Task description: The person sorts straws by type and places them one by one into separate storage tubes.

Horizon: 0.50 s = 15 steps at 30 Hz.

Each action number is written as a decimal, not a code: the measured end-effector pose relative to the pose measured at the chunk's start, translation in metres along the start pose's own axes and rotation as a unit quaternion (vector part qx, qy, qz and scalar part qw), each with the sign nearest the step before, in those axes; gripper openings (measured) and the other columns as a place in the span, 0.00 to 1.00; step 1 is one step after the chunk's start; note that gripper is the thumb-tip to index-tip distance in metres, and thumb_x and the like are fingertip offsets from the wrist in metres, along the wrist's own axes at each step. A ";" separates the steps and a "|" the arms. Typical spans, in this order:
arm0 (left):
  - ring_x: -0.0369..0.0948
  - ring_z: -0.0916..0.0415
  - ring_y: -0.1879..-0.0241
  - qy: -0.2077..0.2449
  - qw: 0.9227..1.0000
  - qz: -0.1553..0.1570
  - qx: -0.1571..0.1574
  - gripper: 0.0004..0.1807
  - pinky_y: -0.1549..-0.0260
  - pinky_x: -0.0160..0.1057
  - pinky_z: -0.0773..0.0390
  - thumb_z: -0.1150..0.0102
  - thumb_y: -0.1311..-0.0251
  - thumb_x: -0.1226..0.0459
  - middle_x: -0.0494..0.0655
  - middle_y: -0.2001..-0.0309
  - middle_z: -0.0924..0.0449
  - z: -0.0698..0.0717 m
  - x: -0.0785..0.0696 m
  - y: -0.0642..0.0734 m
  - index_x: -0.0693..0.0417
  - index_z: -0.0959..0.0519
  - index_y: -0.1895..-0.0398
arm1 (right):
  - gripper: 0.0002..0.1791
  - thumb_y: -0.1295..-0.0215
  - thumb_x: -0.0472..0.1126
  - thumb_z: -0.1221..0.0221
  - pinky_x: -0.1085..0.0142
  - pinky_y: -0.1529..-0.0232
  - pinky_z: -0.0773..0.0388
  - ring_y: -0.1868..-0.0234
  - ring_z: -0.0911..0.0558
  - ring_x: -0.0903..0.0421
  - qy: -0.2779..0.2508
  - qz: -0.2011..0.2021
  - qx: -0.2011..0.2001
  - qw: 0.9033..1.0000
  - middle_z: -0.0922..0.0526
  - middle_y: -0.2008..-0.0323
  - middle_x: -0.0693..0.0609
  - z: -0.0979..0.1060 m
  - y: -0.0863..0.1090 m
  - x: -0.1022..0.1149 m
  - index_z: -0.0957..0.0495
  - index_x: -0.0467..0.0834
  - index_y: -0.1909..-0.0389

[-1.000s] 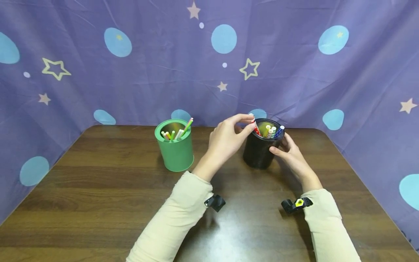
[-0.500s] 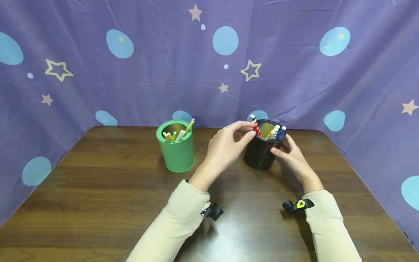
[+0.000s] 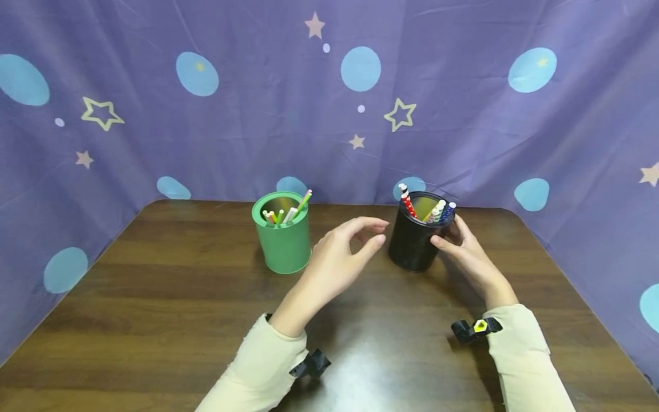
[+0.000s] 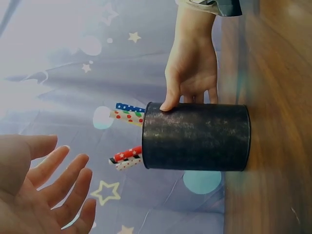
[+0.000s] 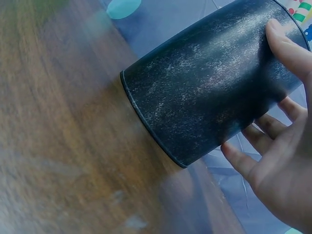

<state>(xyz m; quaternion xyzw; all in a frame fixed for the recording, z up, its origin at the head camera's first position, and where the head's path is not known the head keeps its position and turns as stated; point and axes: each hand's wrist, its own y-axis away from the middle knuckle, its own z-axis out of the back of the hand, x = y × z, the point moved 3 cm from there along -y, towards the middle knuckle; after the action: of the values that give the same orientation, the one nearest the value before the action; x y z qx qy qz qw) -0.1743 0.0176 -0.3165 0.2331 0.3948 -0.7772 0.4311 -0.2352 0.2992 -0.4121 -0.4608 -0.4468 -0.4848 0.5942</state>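
A black cylindrical can (image 3: 412,247) stands upright at the right of the table, with patterned sticks in it. A red dotted stick (image 3: 409,206) leans at its left rim, beside one with a black-and-white end; white-ended green, yellow and blue ones lean to the right. My right hand (image 3: 472,260) grips the can's right side, thumb on the front and fingers behind, as the right wrist view also shows on the dark can wall (image 5: 204,87). Left of the can, my left hand (image 3: 337,254) hovers with fingers loosely bent and nothing in them.
A green can (image 3: 285,249) with several slim coloured sticks stands left of the left hand. The brown wooden table (image 3: 170,297) runs back to a purple curtain (image 3: 288,131) printed with stars. Each wrist wears a black strapped camera.
My left hand has let go of the red dotted stick at the black can's rim and drawn back down and left. The right hand keeps its grip on the can.
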 end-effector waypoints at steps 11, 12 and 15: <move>0.34 0.25 0.58 -0.004 0.997 -0.041 -0.070 0.13 0.65 0.38 0.26 0.40 0.33 0.61 0.33 0.59 0.19 0.046 0.012 0.028 0.42 0.18 0.47 | 0.47 0.32 0.40 0.38 0.42 0.33 0.41 0.29 0.42 0.36 0.105 0.006 0.021 0.994 0.45 0.27 0.32 0.015 0.005 0.017 0.58 0.42 0.21; 0.33 0.25 0.58 -0.008 0.996 -0.044 -0.078 0.13 0.64 0.38 0.26 0.39 0.33 0.61 0.34 0.59 0.19 0.050 0.013 0.030 0.43 0.18 0.47 | 0.48 0.32 0.40 0.39 0.40 0.33 0.42 0.29 0.42 0.34 0.121 0.004 0.028 0.992 0.45 0.27 0.31 0.018 0.007 0.020 0.59 0.40 0.22; 0.33 0.26 0.57 -0.030 0.992 -0.061 -0.102 0.13 0.59 0.40 0.25 0.38 0.34 0.63 0.37 0.59 0.20 0.062 0.019 0.037 0.45 0.18 0.47 | 0.47 0.31 0.40 0.40 0.41 0.34 0.39 0.29 0.42 0.32 0.154 -0.009 0.045 0.987 0.46 0.28 0.29 0.028 0.012 0.026 0.60 0.37 0.22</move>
<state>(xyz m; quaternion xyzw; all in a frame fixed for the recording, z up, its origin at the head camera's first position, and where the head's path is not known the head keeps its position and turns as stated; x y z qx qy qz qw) -0.1543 -0.0537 -0.3098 0.1404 0.4724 -0.7643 0.4160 -0.2225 0.3237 -0.3836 -0.3490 -0.3754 -0.5346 0.6719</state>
